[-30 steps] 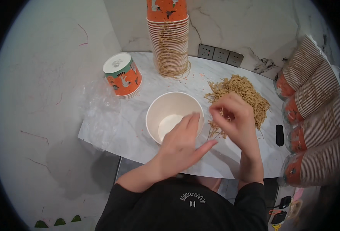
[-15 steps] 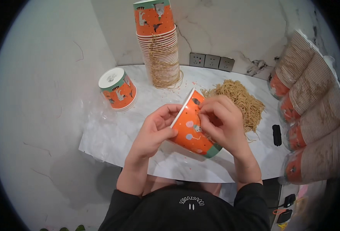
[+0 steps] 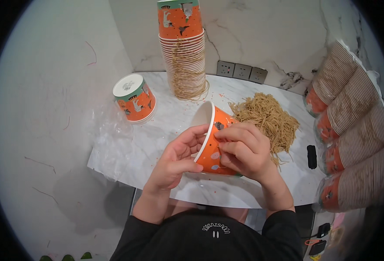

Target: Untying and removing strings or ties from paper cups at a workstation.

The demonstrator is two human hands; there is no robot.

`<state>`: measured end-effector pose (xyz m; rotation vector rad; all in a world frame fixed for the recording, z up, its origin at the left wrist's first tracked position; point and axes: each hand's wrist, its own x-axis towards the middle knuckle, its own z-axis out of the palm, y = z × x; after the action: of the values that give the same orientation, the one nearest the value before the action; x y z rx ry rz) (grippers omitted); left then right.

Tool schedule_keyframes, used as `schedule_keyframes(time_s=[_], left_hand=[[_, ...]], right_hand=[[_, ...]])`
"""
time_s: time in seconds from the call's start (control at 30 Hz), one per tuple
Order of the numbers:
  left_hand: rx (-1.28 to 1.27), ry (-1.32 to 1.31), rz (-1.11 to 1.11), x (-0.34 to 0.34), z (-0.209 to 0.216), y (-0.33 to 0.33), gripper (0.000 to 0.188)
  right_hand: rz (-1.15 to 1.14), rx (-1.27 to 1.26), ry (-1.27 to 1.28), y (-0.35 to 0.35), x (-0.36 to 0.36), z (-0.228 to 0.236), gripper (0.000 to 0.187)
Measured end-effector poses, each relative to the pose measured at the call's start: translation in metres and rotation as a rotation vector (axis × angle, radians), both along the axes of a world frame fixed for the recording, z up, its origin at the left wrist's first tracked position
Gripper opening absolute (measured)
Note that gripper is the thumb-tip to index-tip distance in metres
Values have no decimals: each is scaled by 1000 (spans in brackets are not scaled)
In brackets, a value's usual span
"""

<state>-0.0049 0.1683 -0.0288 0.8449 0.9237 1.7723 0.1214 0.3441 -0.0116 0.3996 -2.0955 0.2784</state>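
An orange and green paper tub (image 3: 209, 152) with a white rim is tilted on its side over the table, its mouth toward the left. My left hand (image 3: 174, 163) grips it at the rim, the thumb on the outside and the other fingers in the mouth. On the tub's printed outer wall, my right hand (image 3: 248, 150) is closed in a pinch. Whatever is between its fingertips is too small to make out. Just beyond that hand lies a loose heap of tan string (image 3: 270, 122).
A tall stack of tubs (image 3: 185, 61) with string down its side stands at the back. An upturned tub (image 3: 135, 106) is at left, near clear plastic film (image 3: 111, 143). Bagged tub stacks (image 3: 353, 126) line the right, beside a black object (image 3: 312, 157). Sockets (image 3: 243, 71) sit on the wall.
The tub has turned so its mouth shows more and its green base is mostly hidden. My right hand has shifted left and slightly down, nearer the rim.
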Motion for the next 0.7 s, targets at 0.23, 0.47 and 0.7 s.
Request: schedule_keyframes(time_s=[0.23,0.47,0.7], left_hand=[[7,-55,113,9,-19,11,71],[102,-51,215,21,-22,20,63],[189,-60,228,22,-24,21,51]], right_hand=[[28,-66,-11,0,-5,-9,25],[57,-91,112,6,-11,-20,24],[6,33,118,2,-8,-18,24]])
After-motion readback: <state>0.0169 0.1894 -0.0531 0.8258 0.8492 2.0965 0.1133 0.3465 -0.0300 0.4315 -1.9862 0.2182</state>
